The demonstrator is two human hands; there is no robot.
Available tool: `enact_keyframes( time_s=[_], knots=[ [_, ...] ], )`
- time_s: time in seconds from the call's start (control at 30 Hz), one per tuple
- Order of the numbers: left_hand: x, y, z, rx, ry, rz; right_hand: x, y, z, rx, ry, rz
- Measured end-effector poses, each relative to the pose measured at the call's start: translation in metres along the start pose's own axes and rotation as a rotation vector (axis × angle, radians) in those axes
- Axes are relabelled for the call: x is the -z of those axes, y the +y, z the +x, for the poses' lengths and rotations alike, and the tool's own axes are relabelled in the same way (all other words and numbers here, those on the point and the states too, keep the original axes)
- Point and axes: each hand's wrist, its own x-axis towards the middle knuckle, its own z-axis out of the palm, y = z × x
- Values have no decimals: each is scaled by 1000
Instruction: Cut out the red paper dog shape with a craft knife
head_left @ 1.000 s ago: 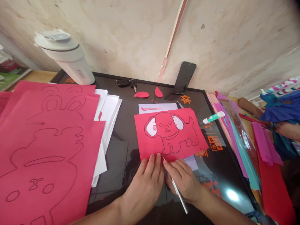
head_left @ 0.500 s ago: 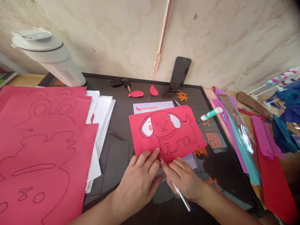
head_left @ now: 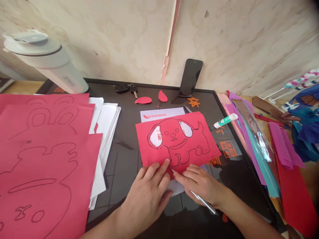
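Note:
A red paper sheet (head_left: 196, 146) with a drawn dog outline lies on the black mat (head_left: 124, 159); both ear shapes are cut out. My left hand (head_left: 149, 189) lies flat with fingers spread, pressing the sheet's near edge. Beside it, my right hand (head_left: 199, 186) is closed around a thin silver craft knife (head_left: 203, 200), whose tip meets the paper near the dog's front leg. White paper (head_left: 161, 114) lies under the red sheet.
Large red sheets (head_left: 45, 159) with drawn outlines over white paper fill the left. A white tumbler (head_left: 47, 63), keys (head_left: 126, 88), two red cut-outs (head_left: 143, 100), a leaning phone (head_left: 190, 78) and a glue stick (head_left: 225, 120) sit behind. Coloured paper (head_left: 259, 149) lies right; another person's hand (head_left: 289, 116) is far right.
My right hand has swung the knife handle lower and further right, while the tip stays at the paper. The view has shifted slightly; the left hand keeps pressing the sheet.

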Motion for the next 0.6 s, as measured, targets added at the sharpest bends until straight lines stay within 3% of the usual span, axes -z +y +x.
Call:
enact_keyframes(
  time_s=[0.27, 0.6],
  knots=[
    [1, 0, 0, 18, -7, -7, 6, 9, -5, 46, -46, 45],
    [2, 1, 0, 36, -9, -3, 35, 35, 20, 231, -224, 48]
  ],
)
